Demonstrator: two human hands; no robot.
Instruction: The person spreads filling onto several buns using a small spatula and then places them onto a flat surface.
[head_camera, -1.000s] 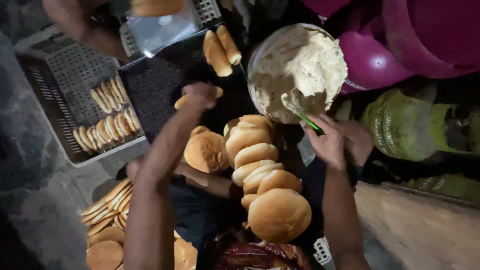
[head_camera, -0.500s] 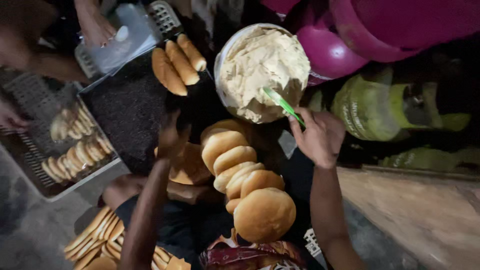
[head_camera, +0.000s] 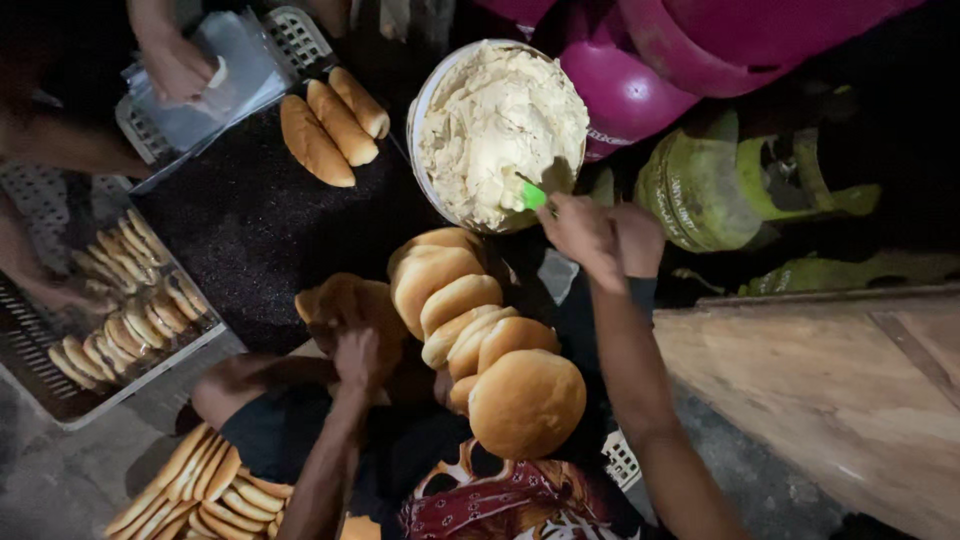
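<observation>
Bun (head_camera: 345, 305) gripped by left hand (head_camera: 362, 355), just left of bun row (head_camera: 480, 335). Green spatula (head_camera: 532, 195) clasped in right hand (head_camera: 590, 235), blade dipped into cream bowl (head_camera: 425, 105) beyond that row.

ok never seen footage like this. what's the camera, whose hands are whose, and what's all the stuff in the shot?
There is one view only: a camera worn on a person's head, looking straight down at their own bare hands. No machine is involved.

Their right hand holds a green-handled tool dipped into a white tub of pale cream. Their left hand grips an opened bun. Between the two arms runs a row of round buns, overlapping one another.

Three long rolls lie on the dark surface above. At left, a slotted tray holds small rolls, and more rolls are stacked at bottom left.

The hand at top left, on a clear plastic bag, belongs to another person. Pink and green containers sit at right.
</observation>
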